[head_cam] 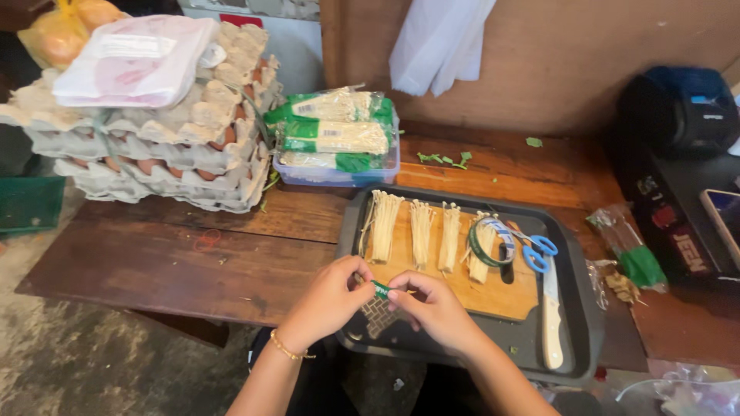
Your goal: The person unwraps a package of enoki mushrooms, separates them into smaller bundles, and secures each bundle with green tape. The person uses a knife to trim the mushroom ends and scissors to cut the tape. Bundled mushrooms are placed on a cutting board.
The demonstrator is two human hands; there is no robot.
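Two hands pinch one small green band (381, 290) between them: I see my left hand (333, 296) at 9 o'clock of it, my right hand (433, 306) at 3 o'clock. At 12 o'clock, mushroom bundles (422, 233) lie on a wooden board (493, 293) inside a dark tray (574, 308) on the counter (169, 262).

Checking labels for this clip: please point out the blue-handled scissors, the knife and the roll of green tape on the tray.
blue-handled scissors (542, 253): head view, on the blue handle loops.
knife (551, 322): head view, on the pale handle.
roll of green tape (484, 242): head view, on the ring's left rim.
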